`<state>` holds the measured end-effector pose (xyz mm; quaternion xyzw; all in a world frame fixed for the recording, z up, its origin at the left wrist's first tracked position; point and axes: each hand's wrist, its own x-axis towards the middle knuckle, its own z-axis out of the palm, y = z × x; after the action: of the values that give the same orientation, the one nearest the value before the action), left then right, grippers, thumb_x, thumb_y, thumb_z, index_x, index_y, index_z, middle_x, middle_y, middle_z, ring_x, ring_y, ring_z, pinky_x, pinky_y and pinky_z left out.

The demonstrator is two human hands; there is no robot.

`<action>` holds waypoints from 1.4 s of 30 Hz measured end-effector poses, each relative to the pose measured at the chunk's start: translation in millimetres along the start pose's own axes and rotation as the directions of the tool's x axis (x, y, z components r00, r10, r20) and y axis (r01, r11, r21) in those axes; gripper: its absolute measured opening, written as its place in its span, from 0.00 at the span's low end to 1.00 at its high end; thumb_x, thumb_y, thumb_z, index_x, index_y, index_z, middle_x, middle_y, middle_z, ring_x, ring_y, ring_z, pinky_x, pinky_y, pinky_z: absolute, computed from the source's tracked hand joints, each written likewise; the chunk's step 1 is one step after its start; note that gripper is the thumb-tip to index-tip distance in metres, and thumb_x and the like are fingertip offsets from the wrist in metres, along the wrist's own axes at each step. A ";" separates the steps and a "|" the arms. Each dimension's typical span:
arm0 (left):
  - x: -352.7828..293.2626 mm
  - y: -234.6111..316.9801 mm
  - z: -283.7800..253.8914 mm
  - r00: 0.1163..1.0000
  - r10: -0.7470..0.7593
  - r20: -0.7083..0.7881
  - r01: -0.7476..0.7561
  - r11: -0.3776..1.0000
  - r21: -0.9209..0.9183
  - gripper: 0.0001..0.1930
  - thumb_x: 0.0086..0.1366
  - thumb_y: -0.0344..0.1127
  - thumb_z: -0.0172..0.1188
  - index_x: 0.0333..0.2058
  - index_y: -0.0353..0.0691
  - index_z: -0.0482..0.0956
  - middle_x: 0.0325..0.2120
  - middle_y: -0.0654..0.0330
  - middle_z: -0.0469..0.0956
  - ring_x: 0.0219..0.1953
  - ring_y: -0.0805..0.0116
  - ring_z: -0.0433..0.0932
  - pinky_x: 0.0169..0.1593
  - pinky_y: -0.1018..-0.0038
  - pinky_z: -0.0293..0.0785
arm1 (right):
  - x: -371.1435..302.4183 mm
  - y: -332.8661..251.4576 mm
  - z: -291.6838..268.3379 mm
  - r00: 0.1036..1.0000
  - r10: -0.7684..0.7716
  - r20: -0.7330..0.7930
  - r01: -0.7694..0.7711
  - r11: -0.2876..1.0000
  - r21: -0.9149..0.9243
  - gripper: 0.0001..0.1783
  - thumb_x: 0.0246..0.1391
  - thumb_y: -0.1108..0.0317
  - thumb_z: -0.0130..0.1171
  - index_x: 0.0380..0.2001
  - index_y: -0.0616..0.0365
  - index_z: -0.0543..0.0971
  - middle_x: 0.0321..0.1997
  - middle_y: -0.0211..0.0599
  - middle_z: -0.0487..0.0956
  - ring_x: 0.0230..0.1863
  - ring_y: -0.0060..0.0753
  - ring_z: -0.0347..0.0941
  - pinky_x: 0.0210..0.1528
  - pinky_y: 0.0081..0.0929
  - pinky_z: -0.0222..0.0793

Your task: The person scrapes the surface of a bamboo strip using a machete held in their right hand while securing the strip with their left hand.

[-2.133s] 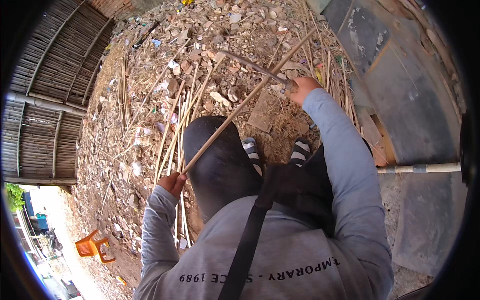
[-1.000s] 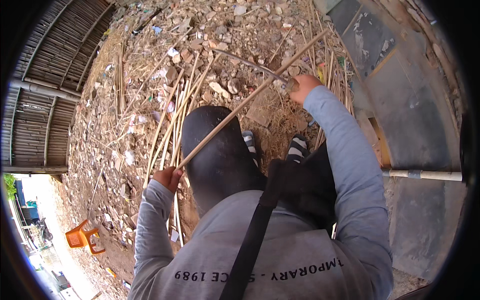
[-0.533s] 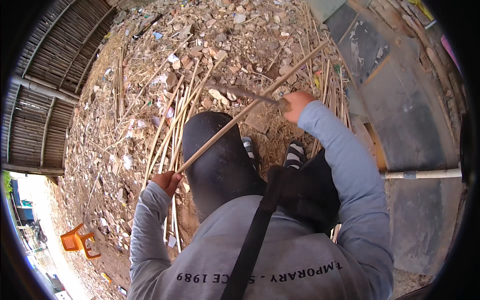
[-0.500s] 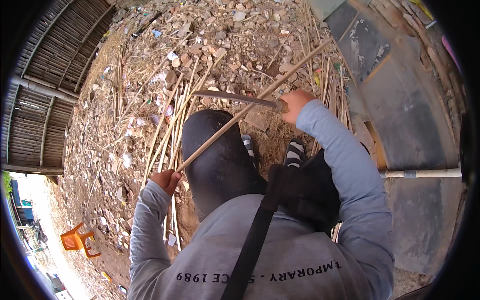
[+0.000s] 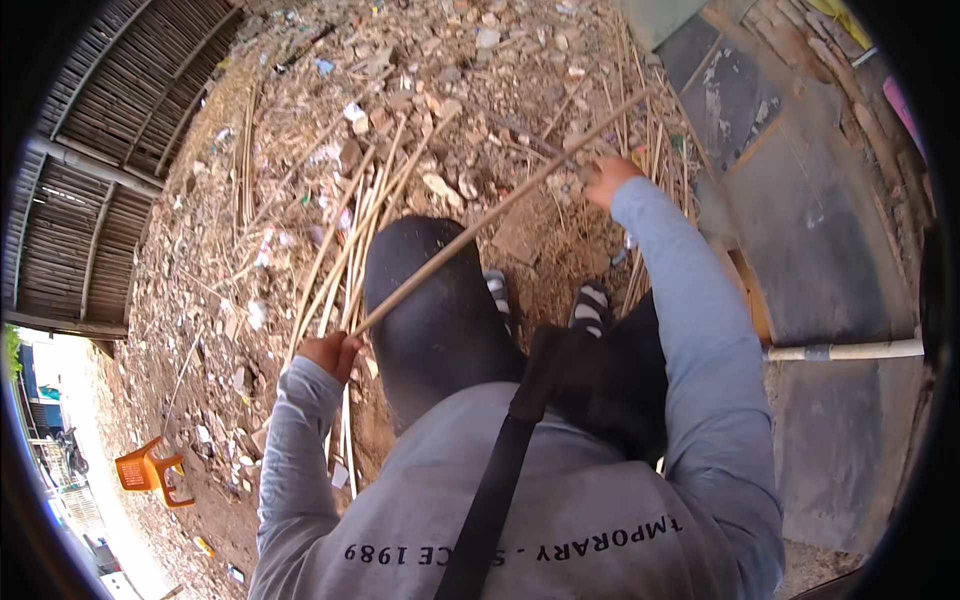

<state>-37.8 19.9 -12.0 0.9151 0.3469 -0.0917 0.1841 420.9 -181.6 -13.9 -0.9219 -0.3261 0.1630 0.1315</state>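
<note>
My left hand [image 5: 333, 352] is closed around the near end of a long, pale bamboo stick [image 5: 425, 277]. The stick slants up to the right, crossing over my left thigh. My right hand [image 5: 608, 181] grips a machete [image 5: 522, 131] by its handle, close to the far part of the stick. Motion smears the blade, which points up and to the left; whether its edge touches the stick I cannot tell. More thin sticks [image 5: 345, 250] lie in a loose bundle on the ground beside my left leg.
Stones, straw and litter cover the ground [image 5: 215, 330]. Further sticks [image 5: 655, 180] lie near my right foot. Grey panels [image 5: 815, 230] with a pale pole [image 5: 850, 351] stand along the right. An orange plastic chair [image 5: 145, 472] is at lower left, below a slatted bamboo wall [image 5: 75, 220].
My right hand has moved up and slightly right along the stick with the machete, whose blade has swung from nearly level to pointing up-left. My left hand keeps its hold, almost unmoved.
</note>
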 end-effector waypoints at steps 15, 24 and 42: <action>-9.6 -8.5 -4.0 0.997 -0.051 0.066 0.057 0.993 -0.100 0.22 0.67 0.52 0.49 0.38 0.36 0.79 0.16 0.50 0.74 0.20 0.56 0.74 0.28 0.62 0.70 | 6.2 10.7 -4.3 0.990 -0.110 -0.093 0.122 0.984 0.132 0.18 0.41 0.64 0.61 0.38 0.57 0.80 0.34 0.47 0.80 0.38 0.47 0.77 0.44 0.36 0.72; -15.4 -2.5 -2.3 0.990 -0.041 0.134 0.085 0.933 -0.349 0.31 0.67 0.60 0.45 0.34 0.31 0.77 0.18 0.55 0.72 0.25 0.68 0.70 0.32 0.66 0.68 | 13.3 42.5 -7.6 0.973 0.129 -0.191 -0.090 0.976 0.199 0.13 0.43 0.64 0.58 0.33 0.56 0.79 0.31 0.47 0.79 0.36 0.51 0.76 0.42 0.39 0.71; -33.1 38.5 -2.8 0.934 -0.104 -0.343 0.141 0.986 0.085 0.18 0.63 0.52 0.51 0.34 0.41 0.75 0.21 0.46 0.77 0.26 0.44 0.77 0.33 0.54 0.73 | 6.5 22.4 5.5 0.984 0.010 -0.177 0.161 0.365 0.917 0.17 0.51 0.62 0.65 0.41 0.61 0.75 0.36 0.34 0.82 0.38 0.28 0.80 0.22 0.24 0.68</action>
<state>-36.6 -25.5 10.9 0.9025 0.4240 0.0365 0.0661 436.1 -193.5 -28.1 -0.6820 -0.2092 0.2409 0.6581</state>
